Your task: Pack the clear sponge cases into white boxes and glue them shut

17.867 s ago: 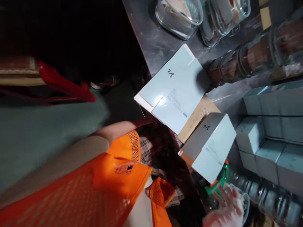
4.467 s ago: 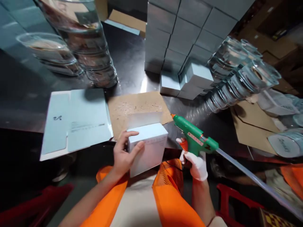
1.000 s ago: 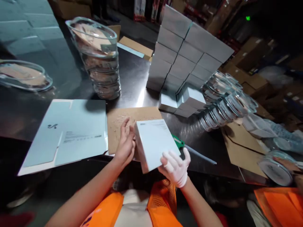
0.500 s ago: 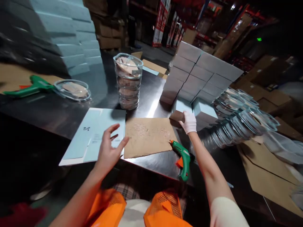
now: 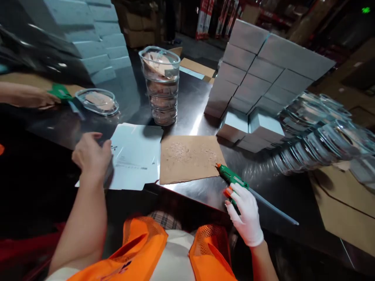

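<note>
Resting on: the gloved right hand point(image 5: 247, 214), lower right of centre, lies on the handle of the green glue gun point(image 5: 233, 178); fingers loosely curled over it, grip not fully closed.
Gun: flat on the steel table point(image 5: 199, 191), orange nozzle touching the right corner of the brown card point(image 5: 189, 158); its clear glue stick trails to the lower right.
Right arm: bare forearm rises from the bottom edge, wrist bent inward.
Left hand point(image 5: 92, 156): bare, at left centre, knuckles up, fingers curled over the left edge of the flat carton point(image 5: 136, 156); blurred, so cannot tell whether it grips the carton.
Left arm: forearm runs from the lower left upward.
Behind: jar stack point(image 5: 160, 88) at upper centre; grey boxes point(image 5: 263, 70) at upper right.
Far left: another person's hand point(image 5: 32, 97) by a second green gun point(image 5: 60, 92).
</note>
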Available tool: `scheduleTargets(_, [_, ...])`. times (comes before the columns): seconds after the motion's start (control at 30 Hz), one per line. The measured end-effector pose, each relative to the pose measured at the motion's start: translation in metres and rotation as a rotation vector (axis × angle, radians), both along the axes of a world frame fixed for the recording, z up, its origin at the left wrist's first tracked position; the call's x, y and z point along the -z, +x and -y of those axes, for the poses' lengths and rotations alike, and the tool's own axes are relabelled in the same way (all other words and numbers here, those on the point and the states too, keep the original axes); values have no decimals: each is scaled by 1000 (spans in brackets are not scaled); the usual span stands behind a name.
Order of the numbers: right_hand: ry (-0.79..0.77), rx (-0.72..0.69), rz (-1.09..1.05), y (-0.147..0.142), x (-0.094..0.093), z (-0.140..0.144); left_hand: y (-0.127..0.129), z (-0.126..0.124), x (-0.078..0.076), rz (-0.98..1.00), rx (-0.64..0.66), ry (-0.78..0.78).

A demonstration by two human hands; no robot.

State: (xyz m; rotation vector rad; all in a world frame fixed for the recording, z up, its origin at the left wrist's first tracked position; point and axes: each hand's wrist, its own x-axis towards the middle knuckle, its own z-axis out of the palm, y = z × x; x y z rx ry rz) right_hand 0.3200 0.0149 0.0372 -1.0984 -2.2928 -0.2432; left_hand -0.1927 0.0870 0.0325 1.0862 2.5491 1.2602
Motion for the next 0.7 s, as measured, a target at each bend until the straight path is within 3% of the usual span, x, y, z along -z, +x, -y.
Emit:
scheduleTargets(0.07, [-16, 8, -41, -6, 3, 1, 1, 4, -6, -61, -102, -42])
scheduleTargets(0.2, [-26, -42, -80, -24, 11, -3, -10, 5, -2, 99, 50, -192])
scheduleTargets(0.27, [-39, -82, -87, -29, 14, -3, -13, 11, -3, 154, 50, -162])
scheduleTargets(0.33, [-53, -90, -103, -29, 15, -1, -6, 23, -15, 75, -46, -69])
scheduleTargets(0.43, [-72, -73, -179, -26, 6, 7, 31, 49, -45, -164, -120, 96])
scheduleTargets(0.5, [-56, -75, -252, -31, -8, 12, 67, 65, -60, -305, 74, 226])
scheduleTargets(0.57, [2, -88, -309, -43, -23, 13, 104, 78, -65, -314, 399, 268])
scheduleTargets(0.7, [41, 17, -413, -68, -40, 8, 144, 97, -51, -160, 955, 211])
